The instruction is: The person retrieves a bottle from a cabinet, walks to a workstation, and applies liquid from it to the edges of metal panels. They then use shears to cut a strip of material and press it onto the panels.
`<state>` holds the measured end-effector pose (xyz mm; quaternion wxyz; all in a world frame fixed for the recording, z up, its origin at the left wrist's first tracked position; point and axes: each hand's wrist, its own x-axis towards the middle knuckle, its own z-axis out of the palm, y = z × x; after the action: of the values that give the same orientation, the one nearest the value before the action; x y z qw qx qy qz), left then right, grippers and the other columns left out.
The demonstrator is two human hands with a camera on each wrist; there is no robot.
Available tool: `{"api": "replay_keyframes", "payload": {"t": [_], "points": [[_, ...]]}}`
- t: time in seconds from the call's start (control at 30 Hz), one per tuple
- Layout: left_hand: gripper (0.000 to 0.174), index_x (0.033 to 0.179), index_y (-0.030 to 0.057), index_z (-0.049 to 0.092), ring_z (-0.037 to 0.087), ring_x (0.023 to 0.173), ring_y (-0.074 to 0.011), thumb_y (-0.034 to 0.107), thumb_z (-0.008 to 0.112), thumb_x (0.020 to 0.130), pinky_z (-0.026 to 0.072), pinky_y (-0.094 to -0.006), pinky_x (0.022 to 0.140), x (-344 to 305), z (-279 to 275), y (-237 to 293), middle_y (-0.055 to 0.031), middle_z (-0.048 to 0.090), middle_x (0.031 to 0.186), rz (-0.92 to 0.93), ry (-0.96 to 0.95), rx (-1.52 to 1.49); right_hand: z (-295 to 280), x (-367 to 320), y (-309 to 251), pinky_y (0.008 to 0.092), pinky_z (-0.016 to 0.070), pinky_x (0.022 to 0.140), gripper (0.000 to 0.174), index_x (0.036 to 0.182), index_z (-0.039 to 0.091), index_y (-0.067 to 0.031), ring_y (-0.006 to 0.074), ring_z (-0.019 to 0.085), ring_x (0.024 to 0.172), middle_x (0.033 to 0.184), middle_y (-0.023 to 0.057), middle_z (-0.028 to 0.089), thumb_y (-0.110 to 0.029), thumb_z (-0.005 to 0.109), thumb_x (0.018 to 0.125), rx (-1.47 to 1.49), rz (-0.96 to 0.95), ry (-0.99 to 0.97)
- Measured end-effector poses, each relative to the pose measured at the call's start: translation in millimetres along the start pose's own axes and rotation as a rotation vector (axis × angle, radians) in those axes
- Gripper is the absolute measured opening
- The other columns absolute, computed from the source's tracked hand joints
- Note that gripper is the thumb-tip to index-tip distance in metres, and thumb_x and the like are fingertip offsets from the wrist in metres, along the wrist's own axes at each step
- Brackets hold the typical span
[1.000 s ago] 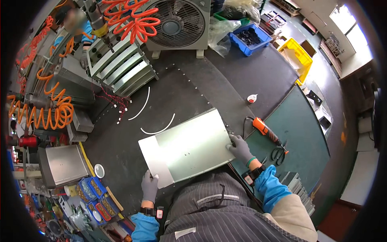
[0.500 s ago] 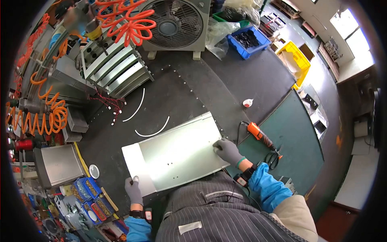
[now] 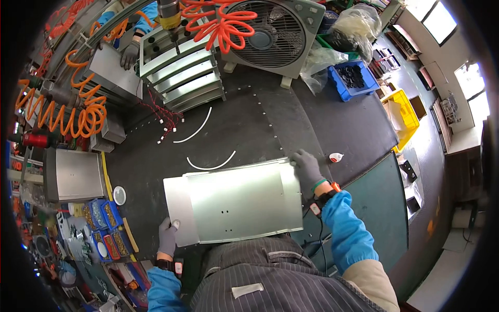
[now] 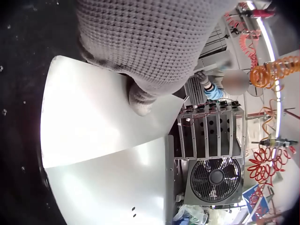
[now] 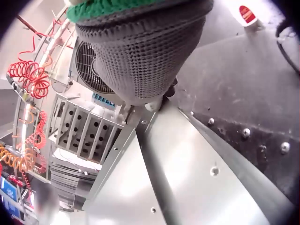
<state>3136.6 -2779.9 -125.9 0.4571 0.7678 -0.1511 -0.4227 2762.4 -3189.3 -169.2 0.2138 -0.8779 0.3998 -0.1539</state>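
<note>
So the metal panel [image 3: 239, 203] is sitting right in front of the person's striped apron [image 3: 244, 260], over the near edge of the dark bench [image 3: 143, 177]. Its long axis is running side to side across the body, with the right end angling slightly away from the person. A paler flat section is forming the left end, and thin raised edges are running along the long sides. I can't tell if the whole thing is resting on the bench.

The left hand [image 3: 167, 238] is gripping that pale left end near its close corner, thumb pressing on top; its other fingers are mostly hiding. The right hand [image 3: 309, 167] is pinching the far right corner, thumb tip showing on the metal in the wrist view. Both are wearing grey gloves.

Past the panel, two white curved strips [image 3: 210, 169] are lying on the bench, and a small white bottle [image 3: 336, 157] is standing or lying (can't tell) beyond the right hand. A green mat [image 3: 374, 208] is covering the right side.

At the back, a box fan [image 3: 265, 39] is standing beside a slotted metal frame [image 3: 182, 73], with a red coiled hose [image 3: 223, 26] hanging in front. Blue [image 3: 358, 93] and yellow bins [image 3: 409, 127] are sitting further right, windows [image 3: 439, 23] are glowing beyond, and an orange coiled hose [image 3: 93, 122] is dangling at left.
</note>
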Motion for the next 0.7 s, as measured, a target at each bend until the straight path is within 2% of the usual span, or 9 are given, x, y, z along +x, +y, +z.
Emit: {"api": "replay_keyframes", "payload": {"t": [0.13,0.2,0.27,0.3,0.43,0.5,0.53,0.6,0.7], "points": [[0.018,0.107,-0.0030,0.068,0.060,0.088,-0.0118,0.009,0.066,0.094,0.0495,-0.0293,0.079,-1,6,7,-0.0034,0.069,0.094,0.016,0.003,0.029,2,6,33,0.0482,0.0521,0.080,0.017,0.096,0.070,-0.0100,0.0384,0.065,0.094,0.100,0.0127,0.064,-0.007,0.064,0.081,-0.058,0.130,-0.052],[0.021,0.108,-0.0011,0.067,0.063,0.087,-0.0150,0.012,0.069,0.092,0.0517,-0.0324,0.080,3,-4,19,-0.0073,0.069,0.095,0.092,0.021,0.273,0,9,16,0.0467,0.0517,0.083,0.021,0.100,0.070,-0.0099,0.0374,0.064,0.099,0.104,0.0124,0.064,-0.005,0.064,0.080,-0.043,0.082,-0.032],[0.021,0.108,0.0023,0.066,0.067,0.086,-0.0216,0.015,0.070,0.092,0.0540,-0.0365,0.081,11,5,47,-0.0126,0.069,0.098,0.370,0.314,0.603,-6,16,-10,0.0448,0.0514,0.086,0.024,0.103,0.069,-0.0106,0.0362,0.063,0.102,0.108,0.0115,0.064,-0.004,0.064,0.080,-0.041,0.041,0.159],[0.021,0.107,0.0054,0.067,0.068,0.089,-0.0294,0.017,0.071,0.091,0.0553,-0.0405,0.081,22,12,66,-0.0149,0.067,0.100,0.415,0.335,0.603,-7,20,-23,0.0447,0.0517,0.086,0.026,0.106,0.068,-0.0109,0.0360,0.063,0.102,0.109,0.0117,0.064,-0.004,0.065,0.081,-0.017,0.004,0.177],[0.023,0.108,0.0092,0.068,0.066,0.094,-0.0348,0.017,0.072,0.086,0.0543,-0.0417,0.082,99,75,135,-0.0114,0.067,0.102,0.708,0.066,0.551,-15,37,-87,0.0448,0.0519,0.082,0.022,0.105,0.069,-0.0087,0.0365,0.064,0.097,0.104,0.0136,0.064,-0.004,0.066,0.084,0.290,-0.016,0.063],[0.020,0.104,0.0123,0.069,0.066,0.096,-0.0346,0.021,0.070,0.086,0.0532,-0.0471,0.083,159,110,140,-0.0106,0.068,0.103,0.682,0.077,0.727,-31,42,-117,0.0439,0.0520,0.078,0.018,0.102,0.069,-0.0078,0.0374,0.064,0.093,0.100,0.0143,0.063,-0.004,0.066,0.085,0.346,-0.074,-0.056],[0.020,0.102,0.0111,0.070,0.068,0.092,-0.0331,0.022,0.069,0.087,0.0549,-0.0444,0.081,193,124,135,-0.0111,0.068,0.100,0.711,0.138,0.881,-39,41,-127,0.0441,0.0520,0.077,0.016,0.101,0.068,-0.0074,0.0377,0.064,0.092,0.099,0.0145,0.063,-0.004,0.067,0.085,0.325,-0.119,-0.107],[0.023,0.106,0.0129,0.070,0.065,0.101,-0.0353,0.025,0.069,0.086,0.0533,-0.0464,0.087,245,146,137,-0.0129,0.067,0.104,0.506,0.180,0.999,-56,30,-143,0.0450,0.0520,0.074,0.011,0.098,0.068,-0.0058,0.0385,0.064,0.090,0.098,0.0148,0.065,-0.006,0.067,0.087,0.296,-0.070,-0.146],[0.022,0.103,0.0099,0.067,0.064,0.097,-0.0350,0.024,0.069,0.087,0.0538,-0.0473,0.084,297,172,135,-0.0142,0.063,0.104,0.516,0.363,1.115,-77,6,-132,0.0445,0.0529,0.074,0.012,0.097,0.071,-0.0054,0.0387,0.066,0.089,0.096,0.0152,0.069,-0.011,0.071,0.087,0.349,-0.110,-0.137]]}}
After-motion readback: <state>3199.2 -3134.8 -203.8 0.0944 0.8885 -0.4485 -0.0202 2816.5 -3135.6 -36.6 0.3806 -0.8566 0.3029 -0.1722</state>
